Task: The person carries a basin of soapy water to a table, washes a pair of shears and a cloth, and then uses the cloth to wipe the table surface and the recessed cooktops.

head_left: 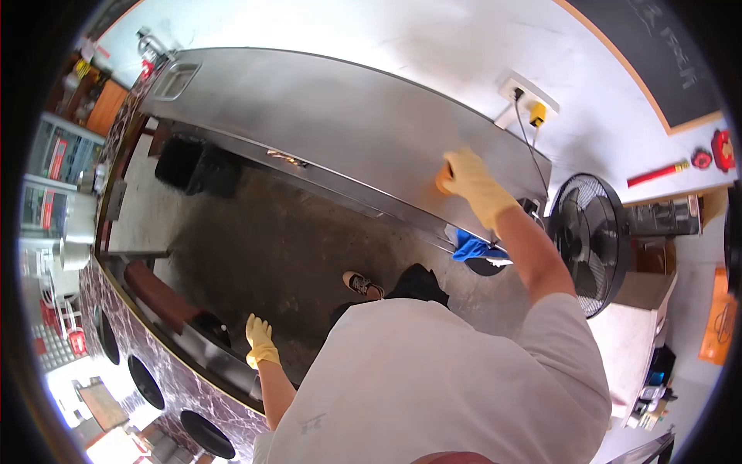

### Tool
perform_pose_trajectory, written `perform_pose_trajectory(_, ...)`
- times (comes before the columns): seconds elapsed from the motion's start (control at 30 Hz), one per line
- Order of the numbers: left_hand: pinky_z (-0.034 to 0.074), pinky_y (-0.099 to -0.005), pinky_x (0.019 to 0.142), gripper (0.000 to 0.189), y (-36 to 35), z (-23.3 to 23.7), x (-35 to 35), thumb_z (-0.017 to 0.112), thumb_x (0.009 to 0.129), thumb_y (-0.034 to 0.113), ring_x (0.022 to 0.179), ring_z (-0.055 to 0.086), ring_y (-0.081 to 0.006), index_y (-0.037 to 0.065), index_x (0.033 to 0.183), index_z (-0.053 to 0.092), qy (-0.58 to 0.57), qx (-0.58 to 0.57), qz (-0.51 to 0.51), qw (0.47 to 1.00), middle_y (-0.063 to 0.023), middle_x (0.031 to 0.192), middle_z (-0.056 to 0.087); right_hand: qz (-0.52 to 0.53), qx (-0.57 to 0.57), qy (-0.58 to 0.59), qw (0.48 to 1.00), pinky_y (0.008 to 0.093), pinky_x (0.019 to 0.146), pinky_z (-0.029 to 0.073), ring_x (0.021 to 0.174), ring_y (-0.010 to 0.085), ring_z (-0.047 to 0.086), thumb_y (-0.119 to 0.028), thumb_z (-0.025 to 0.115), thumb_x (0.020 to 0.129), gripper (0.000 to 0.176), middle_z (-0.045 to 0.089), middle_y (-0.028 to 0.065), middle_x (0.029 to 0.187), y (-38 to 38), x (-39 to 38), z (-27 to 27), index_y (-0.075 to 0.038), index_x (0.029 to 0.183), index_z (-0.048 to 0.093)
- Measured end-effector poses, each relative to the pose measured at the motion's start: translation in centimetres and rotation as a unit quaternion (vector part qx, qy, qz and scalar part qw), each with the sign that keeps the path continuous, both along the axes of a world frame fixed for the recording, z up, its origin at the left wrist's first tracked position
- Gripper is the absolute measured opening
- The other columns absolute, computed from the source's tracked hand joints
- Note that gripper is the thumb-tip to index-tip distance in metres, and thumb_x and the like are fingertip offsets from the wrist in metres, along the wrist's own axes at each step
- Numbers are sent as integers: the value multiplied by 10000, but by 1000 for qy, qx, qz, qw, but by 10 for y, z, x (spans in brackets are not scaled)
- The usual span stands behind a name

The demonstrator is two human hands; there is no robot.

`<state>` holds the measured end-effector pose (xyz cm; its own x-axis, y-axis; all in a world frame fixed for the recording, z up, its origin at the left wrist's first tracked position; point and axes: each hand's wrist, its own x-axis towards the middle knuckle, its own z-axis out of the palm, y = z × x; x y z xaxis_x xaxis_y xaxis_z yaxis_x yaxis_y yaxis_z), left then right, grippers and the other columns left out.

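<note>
My right hand [474,184], in a yellow rubber glove, is closed on an orange sponge-like pad [444,179]. It presses the pad onto the stainless steel counter [325,100], near the counter's right end. The pad is slightly blurred and mostly covered by the glove. My left hand [260,340], also in a yellow rubber glove, hangs over the floor at the lower left. Its fingers are stretched out and it holds nothing.
A black fan [587,240] stands right of the counter, near a blue cloth [471,246] below its edge. Cords hang from a wall socket [529,94]. A black bin [185,164] is under the counter's left end. A marble-patterned bar [166,356] runs along the left.
</note>
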<state>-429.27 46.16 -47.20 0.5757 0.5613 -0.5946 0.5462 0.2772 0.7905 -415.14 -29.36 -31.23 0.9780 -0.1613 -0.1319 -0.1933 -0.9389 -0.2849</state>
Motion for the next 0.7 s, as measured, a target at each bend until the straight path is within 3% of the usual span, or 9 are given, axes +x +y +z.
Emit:
perform_pose_trajectory(0.13, 599, -446, 1035, 510, -7, -5, -32, 707, 1055, 140, 1284, 674, -358, 125, 1551, 595, 2, 14, 29, 999, -141, 1469, 647, 37, -71, 58, 995, 543, 1018, 547, 1231, 405, 674, -337, 887, 770, 679, 691, 172, 1290, -27, -61, 4, -154, 1380, 651)
perform_pose_trajectory(0.2, 625, -418, 922, 510, -10, -34, -75, 731, 1030, 122, 1092, 728, -308, 125, 1528, 620, 13, -16, 68, 997, -129, 1341, 706, 95, -93, -1, 991, 540, 1000, 548, 1190, 418, 679, -369, 919, 724, 706, 720, 181, 1247, -52, -75, -14, -87, 1324, 677)
perform_pose_trajectory(0.23, 601, -505, 1043, 476, -20, -41, -101, 645, 1070, 97, 1275, 691, -431, 143, 1543, 604, 7, -54, 104, 993, -228, 1499, 647, 83, -127, 83, 985, 548, 997, 540, 1190, 423, 675, -390, 939, 699, 715, 732, 167, 1234, -48, -69, -3, -98, 1302, 690)
perform_pose_trajectory(0.27, 582, -520, 1070, 468, -33, -52, -124, 631, 1078, 108, 1303, 673, -444, 135, 1544, 602, 28, -44, 128, 990, -222, 1525, 633, 124, -149, 52, 980, 545, 1021, 539, 1190, 424, 676, -406, 954, 690, 720, 728, 185, 1233, -43, -70, 10, -81, 1278, 695)
perform_pose_trajectory(0.3, 565, -516, 1094, 486, -62, -38, -147, 654, 1066, 133, 1340, 655, -431, 126, 1549, 596, 49, -16, 128, 990, -211, 1539, 628, 101, -194, 172, 960, 532, 1122, 505, 1313, 419, 635, -415, 956, 707, 788, 692, 225, 1367, -23, -54, 37, -45, 1347, 682)
perform_pose_trajectory(0.37, 584, -457, 1023, 505, -117, -14, -202, 703, 1037, 171, 1206, 706, -328, 120, 1532, 615, 84, 13, 161, 983, -150, 1389, 717, 156, -165, 116, 967, 491, 1290, 365, 1544, 400, 460, -401, 911, 793, 883, 492, 260, 1654, -21, -24, 29, 8, 1511, 600)
perform_pose_trajectory(0.4, 587, -426, 960, 498, -127, -67, -248, 712, 1023, 148, 1109, 716, -273, 103, 1512, 633, 104, 91, 175, 975, -124, 1287, 749, 188, -153, 102, 965, 484, 1280, 384, 1533, 404, 474, -322, 852, 886, 751, 512, 263, 1637, 8, -1, 37, 23, 1503, 597)
perform_pose_trajectory(0.6, 568, -317, 934, 412, -280, -32, -375, 719, 1027, 167, 1086, 703, -176, 31, 1415, 690, 100, 157, 385, 904, -93, 1272, 761, 401, 102, 106, 904, 400, 1132, 517, 1307, 316, 677, -170, 670, 1064, 381, 674, 225, 1467, 264, 58, 28, 67, 1361, 700)
perform_pose_trajectory(0.7, 567, -284, 857, 310, -331, 21, -431, 679, 1059, 129, 1018, 692, -125, 39, 1353, 724, 32, 153, 542, 826, -55, 1220, 771, 632, 247, 179, 712, 355, 1059, 548, 1147, 233, 737, -149, 624, 1093, 302, 787, 168, 1249, 413, -9, 32, 73, 1246, 761)
